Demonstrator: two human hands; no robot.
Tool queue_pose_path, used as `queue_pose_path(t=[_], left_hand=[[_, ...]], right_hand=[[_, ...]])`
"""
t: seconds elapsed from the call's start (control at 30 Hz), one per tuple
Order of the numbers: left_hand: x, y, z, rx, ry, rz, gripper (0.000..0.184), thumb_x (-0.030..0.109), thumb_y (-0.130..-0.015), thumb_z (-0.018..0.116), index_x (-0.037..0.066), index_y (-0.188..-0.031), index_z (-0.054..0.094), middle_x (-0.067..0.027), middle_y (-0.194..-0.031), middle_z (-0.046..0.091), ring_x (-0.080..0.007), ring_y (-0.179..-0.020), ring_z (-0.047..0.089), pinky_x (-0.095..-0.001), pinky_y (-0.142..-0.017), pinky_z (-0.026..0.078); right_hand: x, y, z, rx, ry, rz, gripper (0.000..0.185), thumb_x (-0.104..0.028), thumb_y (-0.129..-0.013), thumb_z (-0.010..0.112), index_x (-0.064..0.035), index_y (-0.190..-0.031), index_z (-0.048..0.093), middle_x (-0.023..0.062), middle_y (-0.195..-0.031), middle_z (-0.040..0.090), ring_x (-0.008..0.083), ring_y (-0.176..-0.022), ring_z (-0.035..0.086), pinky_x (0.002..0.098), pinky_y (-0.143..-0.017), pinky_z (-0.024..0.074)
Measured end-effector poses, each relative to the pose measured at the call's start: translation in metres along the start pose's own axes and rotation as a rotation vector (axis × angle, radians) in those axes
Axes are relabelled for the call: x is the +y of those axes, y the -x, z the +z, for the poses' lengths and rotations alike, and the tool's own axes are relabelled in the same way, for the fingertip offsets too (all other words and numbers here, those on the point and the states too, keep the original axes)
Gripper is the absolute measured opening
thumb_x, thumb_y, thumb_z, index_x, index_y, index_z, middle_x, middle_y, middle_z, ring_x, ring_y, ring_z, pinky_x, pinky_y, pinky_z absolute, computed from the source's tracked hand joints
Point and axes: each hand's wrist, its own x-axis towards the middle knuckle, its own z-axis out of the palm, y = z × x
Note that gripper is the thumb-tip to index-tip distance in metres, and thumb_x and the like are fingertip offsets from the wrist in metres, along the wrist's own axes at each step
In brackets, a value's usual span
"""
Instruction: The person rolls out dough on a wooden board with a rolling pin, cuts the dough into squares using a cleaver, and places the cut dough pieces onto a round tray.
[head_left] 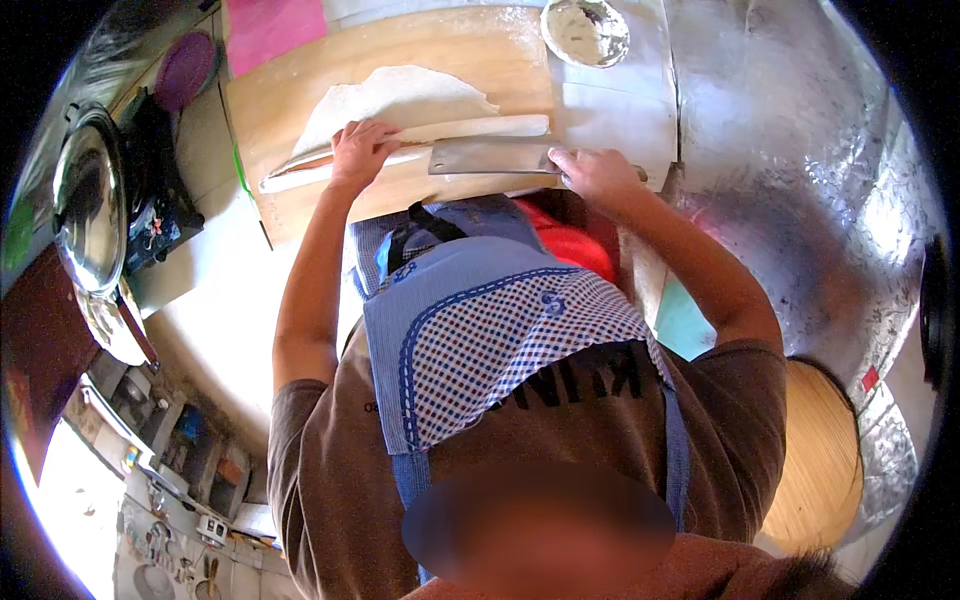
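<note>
On the wooden board [500, 60] lies a thin pale dough sheet [400, 95], with a long folded strip [500, 127] along its near side. My left hand [362, 152] is at the folded edge, fingers bent over the dough and the thumb turned toward the strip. A cleaver [490, 156] with a broad metal blade lies lengthwise beside the strip's near edge. Its handle end is gripped by my right hand [597, 174], with the fingertips near the blade. Part of the handle is hidden under this hand. Whether the blade touches the dough, I cannot tell.
A white bowl [585, 32] with floury residue stands beyond the board at the right. A pink sheet [275, 32] lies at the far left. A large shiny metal pan or lid [88, 200] is at left, and a round wooden-looking surface [815, 460] at lower right.
</note>
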Motion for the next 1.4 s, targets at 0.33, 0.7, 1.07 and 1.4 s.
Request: queue_pose_path(t=[0.33,0.7,1.07,1.4], left_hand=[[0.0,0.001,0.0,0.036,0.025,0.031,0.027,0.034,-0.084,0.068,0.023,-0.108,0.07,0.002,-0.108,0.065,-0.0232,-0.109,0.054,-0.0429,-0.1,0.033],[-0.005,0.0,0.003,0.046,0.002,0.05,0.028,0.036,-0.083,0.069,0.022,-0.107,0.071,0.0018,-0.107,0.065,-0.024,-0.106,0.055,-0.0429,-0.097,0.036],[-0.001,-0.003,-0.003,0.006,0.02,0.047,0.026,0.03,-0.082,0.07,0.02,-0.106,0.07,-0.0002,-0.105,0.066,-0.0254,-0.104,0.056,-0.0427,-0.096,0.037],[-0.001,-0.002,0.0,0.018,0.025,0.039,0.027,0.023,-0.079,0.073,0.018,-0.105,0.071,-0.0006,-0.106,0.067,-0.0257,-0.105,0.056,-0.0422,-0.096,0.038]], right_hand=[[0.047,0.023,0.009,0.011,-0.029,-0.006,0.042,-0.021,-0.084,0.062,-0.0103,-0.124,0.056,0.0132,-0.089,0.066,0.033,-0.08,0.067,0.046,-0.068,0.054],[0.09,0.048,0.01,0.082,0.026,-0.048,0.037,-0.017,-0.084,0.061,-0.013,-0.121,0.058,0.0115,-0.095,0.068,0.0318,-0.08,0.067,0.0446,-0.067,0.0536],[0.133,0.042,0.027,0.057,-0.049,-0.087,0.034,-0.021,-0.085,0.063,-0.0133,-0.118,0.059,0.0115,-0.089,0.067,0.0324,-0.077,0.066,0.0448,-0.065,0.0525],[0.15,0.025,0.056,-0.011,-0.006,-0.108,0.034,-0.023,-0.086,0.062,-0.0183,-0.12,0.059,0.012,-0.087,0.067,0.0335,-0.073,0.066,0.0458,-0.06,0.053]])
